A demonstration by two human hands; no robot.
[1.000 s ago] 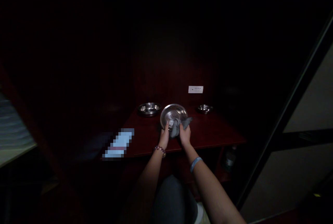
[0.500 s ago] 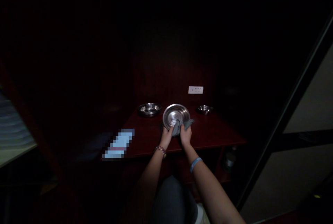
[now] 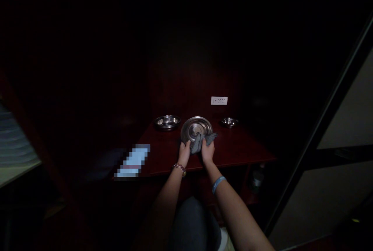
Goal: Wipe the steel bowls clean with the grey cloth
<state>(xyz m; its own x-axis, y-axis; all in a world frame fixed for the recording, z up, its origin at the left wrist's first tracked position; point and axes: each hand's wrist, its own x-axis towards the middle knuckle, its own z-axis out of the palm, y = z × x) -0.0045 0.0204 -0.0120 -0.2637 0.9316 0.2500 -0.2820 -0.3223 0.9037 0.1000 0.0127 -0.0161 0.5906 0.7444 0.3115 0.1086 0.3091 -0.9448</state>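
Note:
A shiny steel bowl (image 3: 189, 126) is tilted up in front of me, above the dark red desk top. My left hand (image 3: 184, 153) is closed on its lower left rim. A crumpled grey cloth (image 3: 196, 144) lies against the lower part of the bowl, bunched in my right hand (image 3: 208, 151), which is closed with the thumb on top. Whether the right fingers also grip the rim is hidden behind cloth and bowl.
On the red desk (image 3: 233, 148), one steel bowl (image 3: 167, 122) stands back left and a smaller steel bowl (image 3: 230, 122) back right. A wall socket (image 3: 219, 100) is above. A blurred-out bright patch (image 3: 133, 161) lies left. A bottle (image 3: 257, 179) stands underneath, right.
The bowl has turned slightly in my hands, and its visible face looks different. My left hand has shifted a little to the left along the rim; the right has barely moved.

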